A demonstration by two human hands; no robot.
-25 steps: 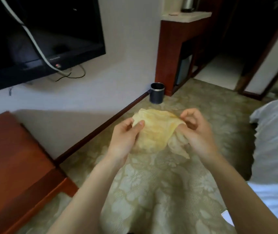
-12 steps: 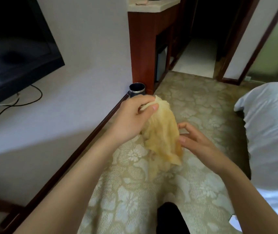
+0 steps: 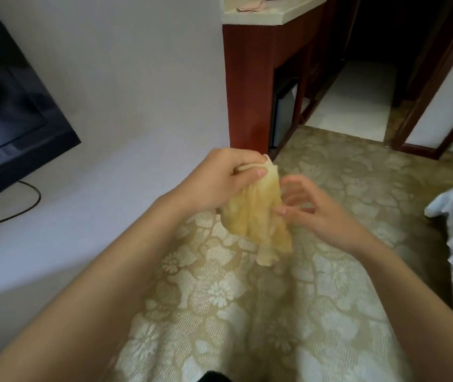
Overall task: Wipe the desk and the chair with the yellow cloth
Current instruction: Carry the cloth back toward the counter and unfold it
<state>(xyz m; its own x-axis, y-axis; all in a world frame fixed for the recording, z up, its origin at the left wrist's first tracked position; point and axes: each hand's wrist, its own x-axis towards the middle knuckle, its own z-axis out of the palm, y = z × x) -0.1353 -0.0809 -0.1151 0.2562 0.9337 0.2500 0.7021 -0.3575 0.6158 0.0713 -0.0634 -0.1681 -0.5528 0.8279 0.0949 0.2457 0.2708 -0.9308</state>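
Two hands are raised just in front of the foot of the wooden cabinet (image 3: 250, 78); the left hand (image 3: 219, 180) grips the top of the yellow cloth (image 3: 252, 216) between its thumb and curled fingers; the cloth hangs from that grip, nearer than the cabinet, in a limp, bunched drape, pale yellow with deeper golden folds, narrowing to a crumpled lower end; the right hand (image 3: 319, 213), on the cloth's far side from the left, holds nothing, fingers spread and loosely bent; its thumb tip is at the cloth's edge.
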